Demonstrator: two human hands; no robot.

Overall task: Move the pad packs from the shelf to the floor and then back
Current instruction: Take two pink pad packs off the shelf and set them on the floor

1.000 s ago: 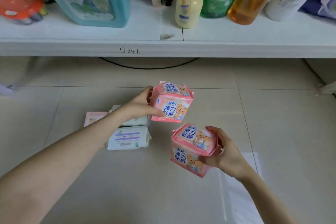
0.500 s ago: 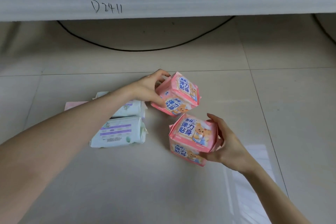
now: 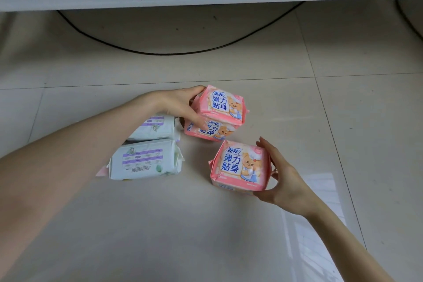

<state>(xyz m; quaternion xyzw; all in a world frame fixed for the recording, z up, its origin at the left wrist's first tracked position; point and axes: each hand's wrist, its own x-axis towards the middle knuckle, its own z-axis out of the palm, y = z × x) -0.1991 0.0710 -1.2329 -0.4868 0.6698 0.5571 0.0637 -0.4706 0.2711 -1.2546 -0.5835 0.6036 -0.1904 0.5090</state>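
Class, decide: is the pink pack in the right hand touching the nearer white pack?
Apart. The head view shows bare floor between the pink pack in the right hand and the nearer white pack.

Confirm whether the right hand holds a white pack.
No, the right hand grips a pink bear-print pack on the floor.
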